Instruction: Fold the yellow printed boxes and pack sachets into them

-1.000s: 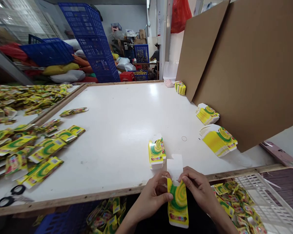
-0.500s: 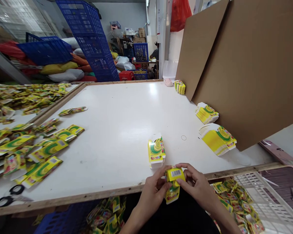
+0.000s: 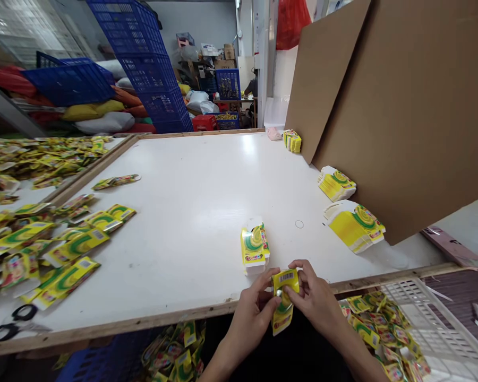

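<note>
Both hands meet at the near edge of the white table (image 3: pixel 191 191), right in front of the person. Between them is a small yellow box (image 3: pixel 283 305) with a green swirl on it. The top flap is folded over and shows a black barcode. The box stands up and down, and its bottom end hangs lower than the fingers.

The left hand (image 3: pixel 252 314) grips the left side of the box, with the thumb pressed on the front. The right hand (image 3: pixel 315 300) grips the right side and the top, with its fingers curled over the folded flap. So the box sits squeezed between the two hands, touching both.

Just past the hands, on the table, stands a little stack of folded boxes (image 3: pixel 255 248). It is near the held box but not touching it.

Farther right lie two piles of flat boxes (image 3: pixel 354 225), close to a big brown cardboard sheet (image 3: pixel 414 106). On the left side of the table many flat yellow packs (image 3: pixel 63 244) are spread about, and black scissors (image 3: pixel 8 324) lie near the edge. A white basket (image 3: pixel 430 318) with more packs sits low on the right.
</note>
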`<state>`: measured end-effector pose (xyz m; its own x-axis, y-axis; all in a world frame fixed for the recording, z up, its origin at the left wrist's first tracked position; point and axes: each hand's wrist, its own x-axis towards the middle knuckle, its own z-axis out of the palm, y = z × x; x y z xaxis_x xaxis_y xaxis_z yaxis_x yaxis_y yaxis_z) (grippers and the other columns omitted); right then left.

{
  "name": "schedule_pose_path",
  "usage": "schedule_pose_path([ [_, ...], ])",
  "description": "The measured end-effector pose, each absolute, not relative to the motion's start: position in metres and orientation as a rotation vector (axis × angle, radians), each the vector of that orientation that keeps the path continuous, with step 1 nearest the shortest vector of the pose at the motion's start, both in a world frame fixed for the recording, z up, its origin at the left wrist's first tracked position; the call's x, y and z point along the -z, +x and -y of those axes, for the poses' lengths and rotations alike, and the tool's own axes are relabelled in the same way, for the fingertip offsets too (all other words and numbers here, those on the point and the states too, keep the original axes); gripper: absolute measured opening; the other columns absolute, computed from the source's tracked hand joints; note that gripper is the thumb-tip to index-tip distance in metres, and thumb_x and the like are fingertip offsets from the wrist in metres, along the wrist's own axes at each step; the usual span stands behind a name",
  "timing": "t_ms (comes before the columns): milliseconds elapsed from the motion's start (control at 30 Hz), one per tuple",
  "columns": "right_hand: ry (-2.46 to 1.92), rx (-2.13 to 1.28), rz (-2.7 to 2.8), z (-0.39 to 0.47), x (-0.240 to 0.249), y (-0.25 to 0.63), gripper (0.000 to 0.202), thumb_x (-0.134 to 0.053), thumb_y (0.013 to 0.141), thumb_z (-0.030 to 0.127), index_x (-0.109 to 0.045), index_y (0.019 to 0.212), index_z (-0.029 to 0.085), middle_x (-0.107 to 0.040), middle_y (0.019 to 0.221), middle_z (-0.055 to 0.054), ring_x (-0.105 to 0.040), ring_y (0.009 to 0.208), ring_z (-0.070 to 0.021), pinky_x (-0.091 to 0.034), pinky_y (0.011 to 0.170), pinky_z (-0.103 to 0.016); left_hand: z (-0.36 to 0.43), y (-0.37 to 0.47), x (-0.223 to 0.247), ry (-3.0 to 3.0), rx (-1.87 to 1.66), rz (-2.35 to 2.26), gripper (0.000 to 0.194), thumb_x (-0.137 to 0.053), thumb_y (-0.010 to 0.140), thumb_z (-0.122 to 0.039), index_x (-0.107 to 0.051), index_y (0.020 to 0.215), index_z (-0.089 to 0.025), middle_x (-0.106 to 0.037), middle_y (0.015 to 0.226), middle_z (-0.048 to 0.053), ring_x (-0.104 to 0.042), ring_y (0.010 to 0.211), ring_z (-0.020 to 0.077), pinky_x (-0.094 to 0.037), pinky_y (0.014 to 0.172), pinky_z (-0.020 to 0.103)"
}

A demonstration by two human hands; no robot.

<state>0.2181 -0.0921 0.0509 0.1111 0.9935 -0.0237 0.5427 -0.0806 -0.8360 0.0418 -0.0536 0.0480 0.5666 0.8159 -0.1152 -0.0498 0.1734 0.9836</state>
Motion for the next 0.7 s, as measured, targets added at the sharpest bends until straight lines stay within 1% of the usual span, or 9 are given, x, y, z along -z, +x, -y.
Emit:
schedule_pose_path([
  [100,-1.584,-0.785,1.540,0.093,-0.048,0.225,0.024,-0.053,0.090,0.034,-0.059,0.110,0.023,-0.060,0.072,0.001,-0.053,0.056,-0.0140,-0.040,0.053,-0.024,0.051,0.039,-0.051,1.200,-0.711,-0.742,0.046,-0.065,0.082,-0.025,-0.055,0.127,-0.023,-0.065,0.120,0.011,-0.067,0.079,0.0175,-0.054,0.076,0.032],
  [200,-1.497,-0.765,1.476,0.095,-0.048,0.229,0.023,-0.051,0.092,0.037,-0.067,0.100,0.022,-0.067,0.094,-0.006,-0.059,0.072,-0.0169,-0.044,0.060,-0.026,0.053,0.042,-0.052,1.202,-0.707,-0.735,0.044,-0.068,0.080,-0.022,-0.058,0.123,-0.022,-0.066,0.118,0.010,-0.067,0.075,0.0157,-0.054,0.070,0.028],
  [300,-1.474,-0.891,1.350,0.098,-0.051,0.237,0.025,-0.054,0.090,0.040,-0.066,0.099,0.021,-0.068,0.093,-0.007,-0.062,0.076,-0.0187,-0.047,0.063,-0.027,0.055,0.049,-0.051,1.299,-0.700,-0.724,0.044,-0.066,0.082,-0.022,-0.057,0.125,-0.023,-0.063,0.125,0.011,-0.068,0.079,0.0173,-0.056,0.070,0.029],
  [367,-1.548,-0.952,1.330,0.104,-0.056,0.252,0.026,-0.054,0.089,0.044,-0.066,0.095,0.021,-0.068,0.084,-0.005,-0.061,0.071,-0.0189,-0.048,0.063,-0.028,0.050,0.051,-0.051,1.493,-0.698,-0.735,0.046,-0.063,0.085,-0.023,-0.055,0.130,-0.025,-0.060,0.131,0.011,-0.068,0.097,0.0229,-0.056,0.084,0.036],
  [433,-1.706,-0.901,1.392,0.113,-0.063,0.273,0.025,-0.056,0.087,0.046,-0.066,0.089,0.023,-0.068,0.084,-0.004,-0.061,0.073,-0.0205,-0.048,0.066,-0.030,0.037,0.047,-0.049,1.778,-0.753,-0.820,0.052,-0.063,0.084,-0.023,-0.051,0.135,-0.027,-0.056,0.138,0.010,-0.056,0.122,0.0280,-0.047,0.103,0.045],
  [500,-1.846,-0.778,1.486,0.121,-0.067,0.293,0.022,-0.062,0.082,0.045,-0.068,0.087,0.025,-0.068,0.091,-0.004,-0.061,0.088,-0.0245,-0.046,0.078,-0.034,0.018,0.040,-0.044,2.046,-0.841,-0.971,0.060,-0.067,0.081,-0.021,-0.048,0.137,-0.026,-0.050,0.144,0.011,-0.042,0.136,0.0300,-0.035,0.113,0.052],
  [533,-1.884,-0.735,1.513,0.124,-0.068,0.300,0.021,-0.064,0.080,0.045,-0.069,0.087,0.026,-0.069,0.093,-0.004,-0.060,0.093,-0.0256,-0.045,0.083,-0.036,0.009,0.036,-0.041,2.141,-0.861,-1.044,0.059,-0.068,0.080,-0.020,-0.050,0.136,-0.024,-0.048,0.145,0.012,-0.039,0.137,0.0311,-0.033,0.113,0.054],
  [600,-1.907,-0.737,1.528,0.127,-0.068,0.303,0.021,-0.064,0.080,0.045,-0.069,0.087,0.027,-0.069,0.093,-0.004,-0.060,0.091,-0.0251,-0.045,0.082,-0.035,-0.008,0.028,-0.034,2.275,-0.831,-1.140,0.047,-0.067,0.081,-0.020,-0.058,0.128,-0.021,-0.054,0.140,0.014,-0.047,0.132,0.0323,-0.041,0.108,0.054],
  [700,-1.865,-0.897,1.474,0.121,-0.063,0.286,0.027,-0.055,0.086,0.048,-0.068,0.083,0.024,-0.067,0.078,-0.003,-0.058,0.071,-0.0208,-0.044,0.065,-0.030,-0.021,0.021,-0.029,2.412,-0.838,-1.135,0.024,-0.060,0.087,-0.021,-0.070,0.109,-0.021,-0.066,0.125,0.012,-0.064,0.114,0.0297,-0.057,0.092,0.045],
])
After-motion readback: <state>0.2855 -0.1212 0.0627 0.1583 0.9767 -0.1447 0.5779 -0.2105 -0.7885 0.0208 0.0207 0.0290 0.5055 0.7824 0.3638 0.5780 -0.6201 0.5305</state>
